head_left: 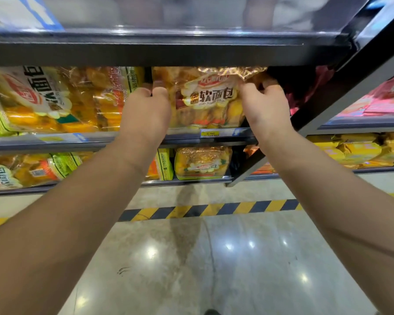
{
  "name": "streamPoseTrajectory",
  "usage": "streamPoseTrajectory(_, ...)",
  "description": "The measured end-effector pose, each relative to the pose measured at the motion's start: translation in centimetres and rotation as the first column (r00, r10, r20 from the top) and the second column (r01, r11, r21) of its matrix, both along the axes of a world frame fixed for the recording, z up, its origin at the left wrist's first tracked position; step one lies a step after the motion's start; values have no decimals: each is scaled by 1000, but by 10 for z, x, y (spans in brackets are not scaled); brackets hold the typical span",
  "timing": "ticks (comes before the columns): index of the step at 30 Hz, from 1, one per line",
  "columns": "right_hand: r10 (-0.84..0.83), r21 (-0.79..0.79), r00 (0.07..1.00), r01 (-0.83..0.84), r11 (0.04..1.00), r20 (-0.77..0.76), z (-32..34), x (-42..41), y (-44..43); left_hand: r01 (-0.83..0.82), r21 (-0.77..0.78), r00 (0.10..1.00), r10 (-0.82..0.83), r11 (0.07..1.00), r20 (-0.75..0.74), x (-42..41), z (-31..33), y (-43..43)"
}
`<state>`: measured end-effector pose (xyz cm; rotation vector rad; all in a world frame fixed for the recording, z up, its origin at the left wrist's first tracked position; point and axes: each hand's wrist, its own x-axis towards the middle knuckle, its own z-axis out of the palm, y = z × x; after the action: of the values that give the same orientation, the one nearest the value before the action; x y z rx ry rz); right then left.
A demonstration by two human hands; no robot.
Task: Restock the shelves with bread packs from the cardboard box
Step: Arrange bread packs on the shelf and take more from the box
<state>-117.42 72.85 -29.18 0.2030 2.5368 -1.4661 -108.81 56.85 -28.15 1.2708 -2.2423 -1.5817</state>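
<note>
Bread pack (pixel 206 98): one, standing on the shelf (pixel 96 142), curled fingers of left hand (pixel 146 110) and right hand (pixel 264 108) gripping its sides.

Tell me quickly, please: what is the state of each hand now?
Left hand: closed, fingers gripping the left edge of the bread pack.
Right hand: closed, fingers pinching the same pack's top right corner.

Head view: the left hand (pixel 146 110) and right hand (pixel 263 108) grip the two sides of an upright bread pack (pixel 205 98) on the middle shelf (pixel 123 138), just above a yellow price tag (pixel 210 133). More bread packs (pixel 55 98) lie to its left. Striped floor tape (pixel 209 209) runs below.
</note>
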Motion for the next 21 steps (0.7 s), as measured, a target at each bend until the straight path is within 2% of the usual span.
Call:
streamPoseTrajectory(6, 3, -15, 1000, -3, 1000, 29, -11, -3, 2, 13, -20, 999, -12, 1000, 37, 3, -4, 0)
streamPoseTrajectory(9, 35, -45, 999, -35, 998, -8, -17, 15, 12, 15, 24, 998, -14, 1000, -63, 15, -12, 3)
streamPoseTrajectory(12, 100, -54, 995, -100, 993, -8, -28, 33, 21, 129, 94, 988, -120, 987, -96, 27, -20, 8)
streamPoseTrajectory(15, 178, -4, 984, -178, 984, 14, -30, 35, 21, 202, 145, 976, -187, 969, -111, 31, -18, 10)
streamPoseTrajectory(18, 222, 75, 974, -217, 973, -52, -27, 26, 18, 205, 179, 976, -187, 962, -114, 32, -14, 10)
streamPoseTrajectory(21, 266, 151, 963, -257, 955, -48, -26, 26, 20, 215, 172, 976, -206, 961, -66, 37, -9, 11)
